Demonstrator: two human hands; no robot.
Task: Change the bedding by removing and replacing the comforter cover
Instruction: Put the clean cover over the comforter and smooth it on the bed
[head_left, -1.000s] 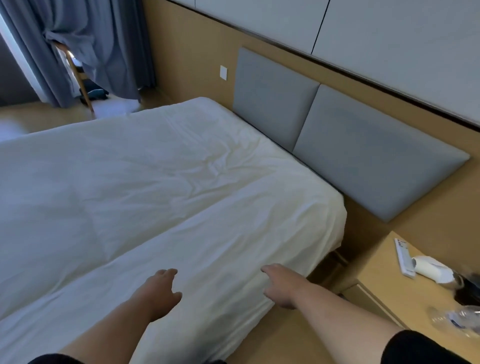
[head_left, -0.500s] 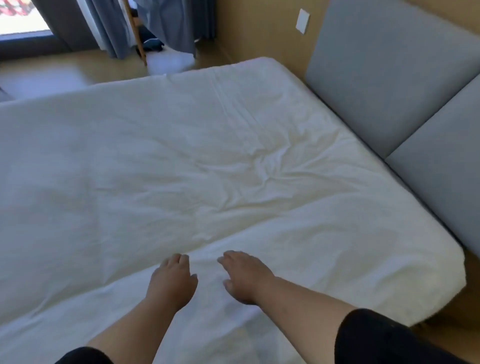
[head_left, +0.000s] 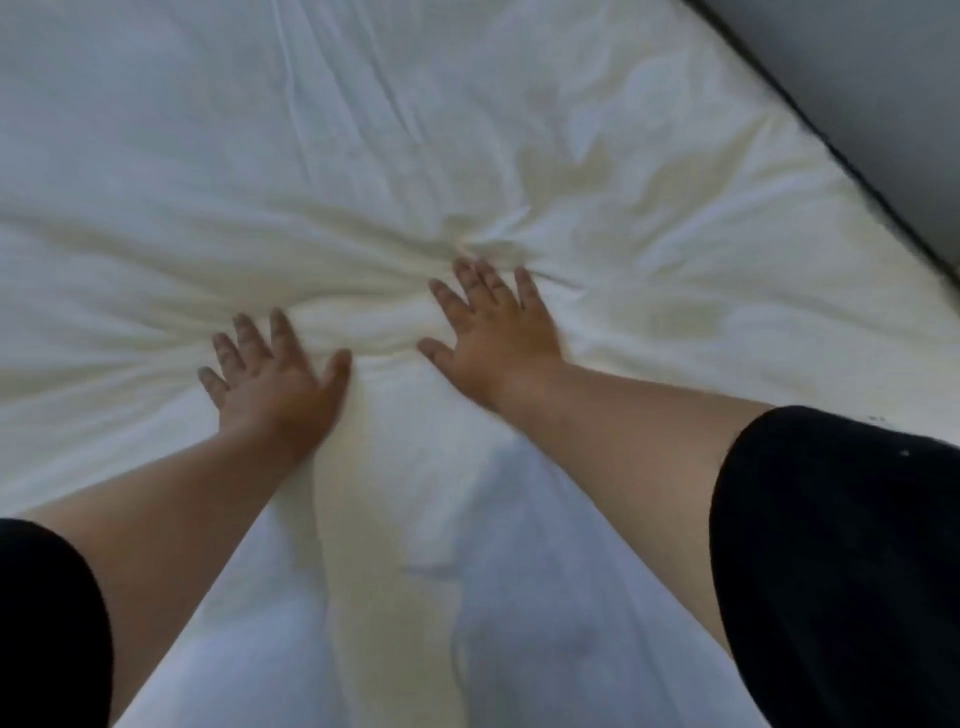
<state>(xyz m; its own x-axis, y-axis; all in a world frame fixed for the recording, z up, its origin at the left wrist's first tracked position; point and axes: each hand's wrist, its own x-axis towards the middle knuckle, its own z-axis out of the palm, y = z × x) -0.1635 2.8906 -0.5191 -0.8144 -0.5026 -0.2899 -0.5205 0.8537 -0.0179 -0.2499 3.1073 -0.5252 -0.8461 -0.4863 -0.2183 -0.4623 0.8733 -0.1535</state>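
White, soft comforter (head_left: 519, 156) bunches easily; left hand (head_left: 275, 374) and right hand (head_left: 498, 332) lie flat, fingers spread (gripping nothing); better gathered at a ridge or edge.

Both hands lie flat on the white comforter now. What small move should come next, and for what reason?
Probably both hands should curl their fingers and gather the fabric. The left hand and right hand rest open, fingers spread, on the white comforter, gripping nothing. Wrinkles already bunch between and just past the fingertips, so loose cloth seems ready to pinch before the cover can be pulled off.
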